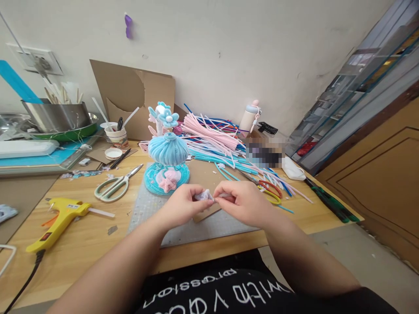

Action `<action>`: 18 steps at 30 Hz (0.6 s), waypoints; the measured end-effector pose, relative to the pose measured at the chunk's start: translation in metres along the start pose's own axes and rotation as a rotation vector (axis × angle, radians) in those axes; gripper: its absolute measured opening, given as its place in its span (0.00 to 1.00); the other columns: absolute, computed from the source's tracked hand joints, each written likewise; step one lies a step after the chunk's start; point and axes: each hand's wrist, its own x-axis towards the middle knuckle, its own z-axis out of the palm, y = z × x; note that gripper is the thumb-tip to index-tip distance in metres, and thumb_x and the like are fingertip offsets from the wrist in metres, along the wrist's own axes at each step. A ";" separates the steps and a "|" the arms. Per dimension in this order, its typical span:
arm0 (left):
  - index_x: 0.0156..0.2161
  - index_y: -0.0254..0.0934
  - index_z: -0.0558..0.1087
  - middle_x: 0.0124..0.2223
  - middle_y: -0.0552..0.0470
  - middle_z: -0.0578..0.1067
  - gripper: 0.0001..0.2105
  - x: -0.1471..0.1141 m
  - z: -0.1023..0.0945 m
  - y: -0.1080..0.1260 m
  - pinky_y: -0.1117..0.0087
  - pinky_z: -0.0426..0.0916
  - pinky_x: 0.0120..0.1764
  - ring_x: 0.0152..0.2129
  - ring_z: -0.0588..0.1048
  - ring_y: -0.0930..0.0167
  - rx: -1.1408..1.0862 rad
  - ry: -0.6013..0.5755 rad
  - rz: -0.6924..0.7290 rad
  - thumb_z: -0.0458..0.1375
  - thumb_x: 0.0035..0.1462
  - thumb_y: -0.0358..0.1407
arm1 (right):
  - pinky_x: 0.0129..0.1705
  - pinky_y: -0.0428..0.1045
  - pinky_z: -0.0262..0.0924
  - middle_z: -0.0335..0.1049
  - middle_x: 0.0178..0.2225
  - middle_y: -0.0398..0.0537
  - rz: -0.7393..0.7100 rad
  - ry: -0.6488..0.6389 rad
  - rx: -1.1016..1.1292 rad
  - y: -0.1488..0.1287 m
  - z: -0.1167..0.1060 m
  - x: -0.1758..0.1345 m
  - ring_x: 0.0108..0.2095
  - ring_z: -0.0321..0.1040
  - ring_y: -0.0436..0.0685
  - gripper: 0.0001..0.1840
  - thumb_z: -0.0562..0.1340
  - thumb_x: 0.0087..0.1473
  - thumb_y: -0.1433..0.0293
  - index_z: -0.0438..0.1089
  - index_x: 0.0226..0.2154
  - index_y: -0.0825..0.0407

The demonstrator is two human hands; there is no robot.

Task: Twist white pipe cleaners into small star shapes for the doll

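Note:
Between thumb and fingers, my left hand (183, 206) grips a small bundled piece of pale, whitish pipe cleaner (204, 196). My right hand (244, 203) pinches the right end of that same piece, and the fingertips of both hands nearly meet. Fingers hide part of the piece. Below them lie a cardboard piece (204, 215) and a grey cutting mat (186, 234). Just beyond my left hand stands a blue pipe-cleaner ornament (168, 150) with flowers on top, a pleated middle, and a round base bearing a pink star.
Scissors (119, 185) and a yellow glue gun (60, 218) lie at left. Loose pipe cleaners (212, 135) are heaped behind the ornament. Orange- and yellow-handled tools (271, 192) rest right of my hands. A paper cup (118, 136) and a bottle (250, 117) stand near the wall.

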 end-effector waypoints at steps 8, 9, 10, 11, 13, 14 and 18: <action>0.29 0.31 0.76 0.27 0.50 0.75 0.07 -0.003 -0.003 -0.003 0.72 0.65 0.30 0.23 0.71 0.74 -0.646 -0.305 -0.035 0.64 0.46 0.34 | 0.31 0.47 0.65 0.73 0.25 0.43 0.047 -0.134 1.023 0.007 0.013 0.007 0.27 0.71 0.50 0.02 0.63 0.49 0.72 0.71 0.29 0.54; 0.29 0.31 0.76 0.27 0.50 0.75 0.06 -0.003 -0.001 -0.003 0.73 0.65 0.30 0.23 0.72 0.74 -0.705 -0.290 -0.030 0.64 0.46 0.34 | 0.31 0.46 0.66 0.73 0.25 0.43 0.032 -0.084 1.074 0.007 0.018 0.006 0.27 0.71 0.50 0.02 0.64 0.49 0.72 0.71 0.29 0.54; 0.28 0.31 0.76 0.26 0.50 0.75 0.06 -0.003 0.000 -0.003 0.73 0.65 0.31 0.24 0.72 0.74 -0.756 -0.273 -0.030 0.64 0.46 0.34 | 0.31 0.46 0.66 0.73 0.25 0.42 0.015 -0.031 1.113 0.007 0.023 0.004 0.27 0.71 0.49 0.02 0.64 0.49 0.72 0.72 0.29 0.53; 0.28 0.31 0.75 0.26 0.50 0.75 0.06 -0.003 0.002 -0.003 0.74 0.65 0.31 0.24 0.72 0.74 -0.797 -0.257 -0.032 0.64 0.46 0.33 | 0.31 0.45 0.67 0.73 0.25 0.42 0.001 0.020 1.144 0.007 0.027 0.003 0.27 0.71 0.49 0.02 0.65 0.48 0.72 0.72 0.29 0.53; 0.28 0.31 0.75 0.26 0.51 0.75 0.05 -0.003 0.004 -0.002 0.75 0.65 0.32 0.24 0.72 0.75 -0.856 -0.235 -0.034 0.64 0.46 0.32 | 0.30 0.44 0.67 0.73 0.26 0.41 -0.002 0.107 1.184 0.007 0.035 0.001 0.27 0.71 0.48 0.05 0.67 0.46 0.73 0.72 0.29 0.52; 0.28 0.30 0.75 0.25 0.51 0.75 0.05 -0.002 0.005 -0.001 0.75 0.65 0.32 0.24 0.72 0.76 -0.875 -0.228 -0.032 0.64 0.46 0.32 | 0.29 0.43 0.67 0.74 0.26 0.41 0.008 0.140 1.194 0.006 0.038 0.000 0.26 0.71 0.48 0.06 0.68 0.45 0.74 0.72 0.29 0.51; 0.27 0.30 0.74 0.24 0.52 0.73 0.06 -0.002 0.005 -0.002 0.76 0.64 0.31 0.23 0.71 0.76 -0.894 -0.223 -0.032 0.64 0.46 0.32 | 0.27 0.42 0.66 0.74 0.25 0.40 0.017 0.230 1.177 0.003 0.043 0.000 0.24 0.71 0.47 0.06 0.69 0.43 0.74 0.72 0.27 0.51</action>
